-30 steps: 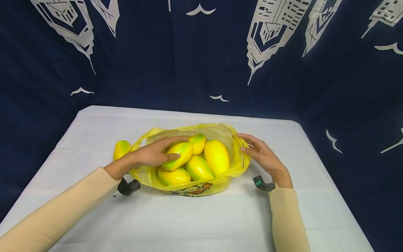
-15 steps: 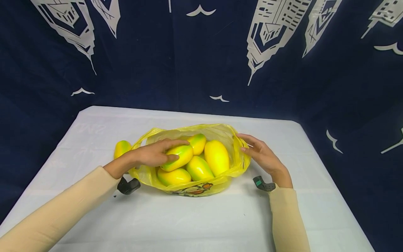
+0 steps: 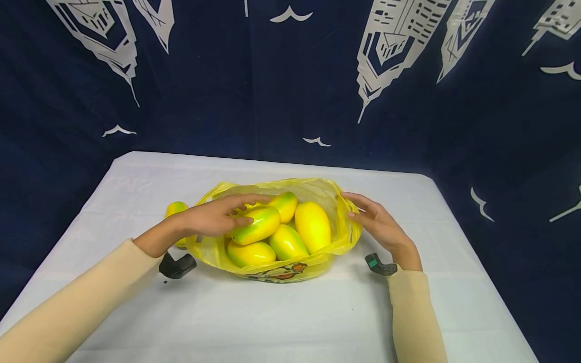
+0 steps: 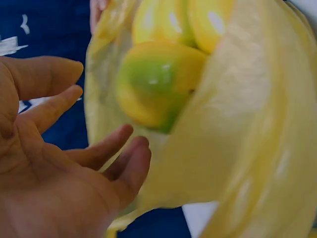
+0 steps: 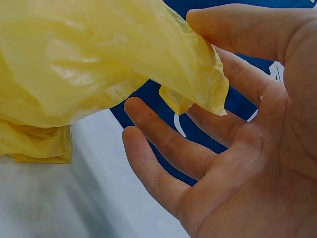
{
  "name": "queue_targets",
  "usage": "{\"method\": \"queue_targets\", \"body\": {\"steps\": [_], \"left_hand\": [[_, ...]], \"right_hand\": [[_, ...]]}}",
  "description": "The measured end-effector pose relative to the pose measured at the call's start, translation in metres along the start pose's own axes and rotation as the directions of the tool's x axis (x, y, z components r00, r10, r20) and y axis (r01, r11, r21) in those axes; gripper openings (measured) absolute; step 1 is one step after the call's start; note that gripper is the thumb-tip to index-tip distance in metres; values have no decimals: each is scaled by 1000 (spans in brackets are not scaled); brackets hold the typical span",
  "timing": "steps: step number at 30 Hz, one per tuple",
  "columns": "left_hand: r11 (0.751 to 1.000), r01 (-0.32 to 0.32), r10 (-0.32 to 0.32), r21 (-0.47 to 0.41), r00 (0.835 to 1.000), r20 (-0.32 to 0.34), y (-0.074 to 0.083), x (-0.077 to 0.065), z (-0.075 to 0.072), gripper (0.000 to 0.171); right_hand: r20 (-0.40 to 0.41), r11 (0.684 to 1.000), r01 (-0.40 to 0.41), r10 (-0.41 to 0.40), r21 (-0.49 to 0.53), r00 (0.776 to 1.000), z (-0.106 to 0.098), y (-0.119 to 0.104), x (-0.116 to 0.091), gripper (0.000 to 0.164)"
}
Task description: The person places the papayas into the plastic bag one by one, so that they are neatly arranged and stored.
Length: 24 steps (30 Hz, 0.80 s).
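A yellow plastic bag (image 3: 290, 269) stands with its mouth spread wide in the middle of the table. Several yellow-green mangoes (image 3: 313, 227) lie inside it. My left hand (image 3: 211, 217) reaches over the bag's left side, fingers spread, just above the upper left mango (image 3: 258, 227). In the left wrist view a gap shows between those fingers and the nearest mango (image 4: 158, 84). At the bag's right rim, my right hand (image 3: 381, 224) holds the plastic edge between thumb and fingers. The right wrist view shows the bag's rim (image 5: 198, 84) there, the lower fingers extended free.
Another mango (image 3: 176, 208) lies on the table left of the bag, partly behind my left wrist. White cloth covers the table (image 3: 281, 322). A dark blue curtain (image 3: 290, 91) with white building prints hangs behind it.
My left hand has let go of the upper left mango and drawn slightly left, its fingers spreading. That mango stays in the bag. My right hand has kept its place.
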<state>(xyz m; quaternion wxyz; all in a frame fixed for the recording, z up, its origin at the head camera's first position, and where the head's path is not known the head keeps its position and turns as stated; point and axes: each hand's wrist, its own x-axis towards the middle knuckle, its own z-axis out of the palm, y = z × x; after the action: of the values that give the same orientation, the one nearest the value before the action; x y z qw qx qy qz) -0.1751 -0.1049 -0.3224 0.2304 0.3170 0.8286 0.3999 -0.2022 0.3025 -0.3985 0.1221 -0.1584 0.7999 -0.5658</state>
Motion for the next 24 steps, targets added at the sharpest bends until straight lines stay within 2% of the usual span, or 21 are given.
{"method": "queue_targets", "body": {"steps": [7, 13, 17, 22, 24], "left_hand": [[999, 18, -20, -39, 999, -44, 12, -26, -20, 50], [999, -2, -4, -32, 987, -161, 16, -53, -39, 42], [1000, 23, -24, -7, 967, -255, 13, -74, -50, 42], [991, 127, -105, 36, 925, -365, -2, -95, -60, 42], [985, 165, -138, 40, 913, -383, -10, -101, -63, 42]], "right_hand": [[-1, 1000, 3, -3, -14, 1000, 1, 0, 0, 51], [3, 1000, 3, -3, -13, 1000, 1, 0, 0, 51], [-1, 1000, 0, 0, -20, 1000, 2, 0, 0, 51], [-3, 1000, 3, -4, -25, 1000, 1, 0, 0, 51], [-4, 1000, 1, -1, -21, 1000, 0, 0, 0, 51]]}}
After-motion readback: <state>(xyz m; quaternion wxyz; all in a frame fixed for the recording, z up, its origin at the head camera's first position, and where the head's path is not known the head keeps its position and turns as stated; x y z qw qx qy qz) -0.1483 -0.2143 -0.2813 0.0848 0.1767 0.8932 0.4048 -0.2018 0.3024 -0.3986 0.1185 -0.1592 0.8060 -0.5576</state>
